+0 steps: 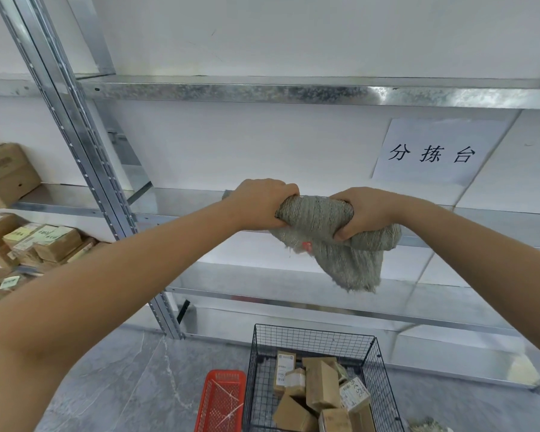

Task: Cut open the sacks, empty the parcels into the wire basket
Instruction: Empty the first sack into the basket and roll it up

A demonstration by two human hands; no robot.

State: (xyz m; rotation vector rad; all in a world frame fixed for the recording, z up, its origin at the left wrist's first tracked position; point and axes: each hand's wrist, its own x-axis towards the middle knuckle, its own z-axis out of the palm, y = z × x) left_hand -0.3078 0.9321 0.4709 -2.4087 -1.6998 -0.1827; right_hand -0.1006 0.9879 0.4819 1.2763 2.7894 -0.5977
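Holding items, listed outward from us.

Basket (312, 344), black wire, on the floor just below us: brown parcels (321, 389) lie loose in it, some labelled. We judge them light and rigid-cornered; the basket is far from full.

Red crate (222, 400), plastic, touching or just beside the basket's left wall; a few cut white ties lie in it.

Sack (331, 241), grey woven cloth, bunched between our two fists in the air above the basket, at shelf height. It hangs limp, frayed along its lower edge, with a small red tag near the middle. We judge it empty or nearly so: light, soft, coarse enough not to slip. Best taken by a gathered fistful, as now.

Left hand (262, 204), clenched on the sack's left end.

Right hand (362, 213), clenched on its right end; loose cloth drops below and behind this fist.

Shelf (293, 90), galvanised steel, behind the sack; more parcels are stacked on the bay to the far left.

Sign (434, 151), white paper on the wall, furthest.
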